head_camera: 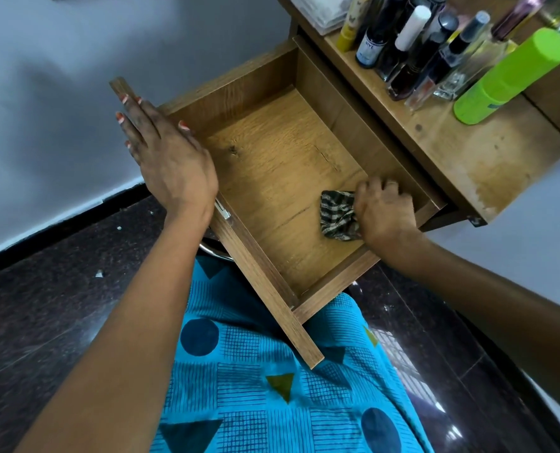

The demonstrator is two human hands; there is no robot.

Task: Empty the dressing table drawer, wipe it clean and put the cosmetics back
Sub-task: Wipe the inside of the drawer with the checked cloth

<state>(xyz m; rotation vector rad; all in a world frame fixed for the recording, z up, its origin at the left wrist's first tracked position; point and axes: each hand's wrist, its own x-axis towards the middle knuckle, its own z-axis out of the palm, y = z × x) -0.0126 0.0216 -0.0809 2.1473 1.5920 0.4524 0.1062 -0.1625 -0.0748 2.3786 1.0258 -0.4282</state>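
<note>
The wooden drawer stands pulled out of the dressing table, its floor bare. My right hand presses a dark checked cloth onto the drawer floor near the right wall. My left hand lies flat over the drawer's front panel, fingers spread, holding nothing. The cosmetics stand on the table top: a lime green spray can, dark bottles, a yellow tube and clear perfume bottles.
The drawer's front panel juts over my lap, which is covered in blue patterned fabric. A metal handle shows under my left wrist. Dark polished floor lies on both sides, a pale wall to the left.
</note>
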